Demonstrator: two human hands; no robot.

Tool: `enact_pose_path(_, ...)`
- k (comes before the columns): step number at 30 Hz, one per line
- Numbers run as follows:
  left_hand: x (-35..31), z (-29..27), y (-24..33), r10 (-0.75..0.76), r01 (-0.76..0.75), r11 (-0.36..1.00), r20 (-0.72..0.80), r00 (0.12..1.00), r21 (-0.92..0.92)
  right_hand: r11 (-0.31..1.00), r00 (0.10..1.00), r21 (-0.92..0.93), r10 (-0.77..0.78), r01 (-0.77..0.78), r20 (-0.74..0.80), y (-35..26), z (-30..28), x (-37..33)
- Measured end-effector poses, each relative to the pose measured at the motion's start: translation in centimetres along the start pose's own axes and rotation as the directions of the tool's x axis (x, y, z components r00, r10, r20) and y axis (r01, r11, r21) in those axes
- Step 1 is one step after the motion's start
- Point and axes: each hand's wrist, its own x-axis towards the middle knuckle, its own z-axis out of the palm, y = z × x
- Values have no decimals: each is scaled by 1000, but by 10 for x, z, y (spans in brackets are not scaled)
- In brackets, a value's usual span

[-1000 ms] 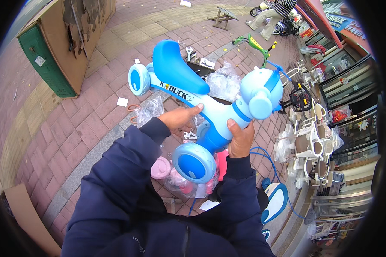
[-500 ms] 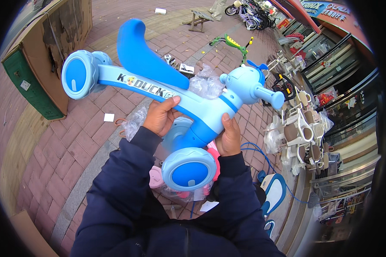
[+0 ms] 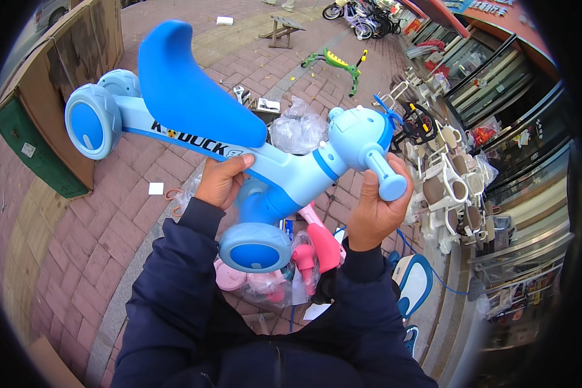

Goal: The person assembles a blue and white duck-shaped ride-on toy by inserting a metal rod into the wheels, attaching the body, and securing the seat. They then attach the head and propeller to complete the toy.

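A light-blue child's ride-on balance bike point(image 3: 291, 170) is held up off the ground in front of me, tilted, with its darker blue seat point(image 3: 194, 97) at the upper left. My left hand point(image 3: 221, 181) grips the underside of its frame, the thumb lying along the side below the seat. My right hand point(image 3: 383, 210) is closed around the near handlebar grip point(image 3: 389, 183) beside the round animal-head front. One front wheel point(image 3: 255, 247) hangs toward me; the paired rear wheels point(image 3: 94, 123) are at the far left. My left fingers are partly hidden behind the frame.
Pink toy parts point(image 3: 323, 246) and plastic wrap lie below the bike. A large cardboard box point(image 3: 52, 97) stands left. Stacked white child seats point(image 3: 443, 187) line the shopfront at right. Beyond are a green ride-on toy point(image 3: 336, 61), a wooden stool point(image 3: 281, 31) and tools point(image 3: 241, 95).
My right hand has let go of the front stem and taken hold of the near handlebar grip. The bike has shifted left and turned slightly, bringing more of its seat top into sight.
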Motion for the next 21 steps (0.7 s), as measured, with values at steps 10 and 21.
enact_pose_path(10, -2, 3, 1, -57, 52, 996, 58, 997, 77, 1000, 997, 9, 24, -24, 76, 8, -6, 6)
enact_pose_path(21, 1, -2, 4, -30, 25, 996, 57, 998, 87, 733, 965, 637, 251, -239, 73, 39, -19, -21)
